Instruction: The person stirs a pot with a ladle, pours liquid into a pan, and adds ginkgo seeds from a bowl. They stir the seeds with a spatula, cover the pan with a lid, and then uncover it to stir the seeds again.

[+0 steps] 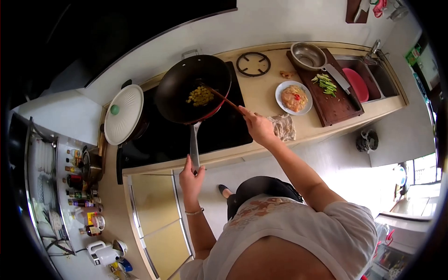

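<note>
A black wok (pixel 172 88) with a silver handle sits on the dark stove, and small yellow-green pieces (pixel 200 96) lie inside it. My left hand (pixel 190 179) is closed around the end of the wok's handle. In my right hand (pixel 256 125) is a brown wooden utensil (pixel 228 101), its far end among the pieces in the wok. A crumpled patterned cloth (pixel 283 127) lies on the counter just right of my right hand. Beyond it stands a white plate (pixel 278 95) of pale raw meat with red bits on top.
A lidded pan (pixel 123 114) stands left of the wok. To the right are a ring stand (pixel 239 65), a cutting board (pixel 333 112) with chopped greens, a cleaver (pixel 337 77) and a metal bowl (pixel 308 56), then the sink (pixel 380 77). Bottles and a white appliance (pixel 103 253) stand at the lower left.
</note>
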Demonstrator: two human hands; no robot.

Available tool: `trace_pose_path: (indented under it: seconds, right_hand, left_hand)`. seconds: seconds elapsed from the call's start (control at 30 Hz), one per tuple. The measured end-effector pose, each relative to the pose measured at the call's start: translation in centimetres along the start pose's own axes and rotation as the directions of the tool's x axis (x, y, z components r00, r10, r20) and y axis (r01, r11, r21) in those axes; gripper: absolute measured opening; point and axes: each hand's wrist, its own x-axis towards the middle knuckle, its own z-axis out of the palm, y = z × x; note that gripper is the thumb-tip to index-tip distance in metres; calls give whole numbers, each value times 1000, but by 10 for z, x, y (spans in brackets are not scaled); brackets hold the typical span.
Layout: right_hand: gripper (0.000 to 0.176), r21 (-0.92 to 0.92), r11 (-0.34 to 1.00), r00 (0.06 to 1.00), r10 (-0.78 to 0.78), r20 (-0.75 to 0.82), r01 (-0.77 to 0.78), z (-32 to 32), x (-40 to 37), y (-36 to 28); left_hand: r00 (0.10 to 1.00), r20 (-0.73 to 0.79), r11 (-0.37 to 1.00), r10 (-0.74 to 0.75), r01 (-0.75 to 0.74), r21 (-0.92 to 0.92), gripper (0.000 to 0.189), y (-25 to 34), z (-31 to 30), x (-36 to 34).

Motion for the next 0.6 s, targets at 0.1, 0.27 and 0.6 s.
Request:
trace_pose_path:
  seconds: [0.1, 0.27, 0.6]
  right_hand:
    - [33, 9, 1000, 1000, 10, 26, -11, -3, 0, -1]
    - [33, 23, 1000, 1000, -3, 12, 3, -1, 0, 2]
    - [33, 16, 998, 998, -56, -25, 57, 1, 1, 4]
  left_hand:
    - [1000, 9, 999, -13, 12, 48, 57, 0, -1, -1]
    - [1000, 17, 995, -21, 19, 102, 58, 0, -1, -1]
    - [1000, 19, 997, -17, 15, 80, 58, 5, -3, -2]
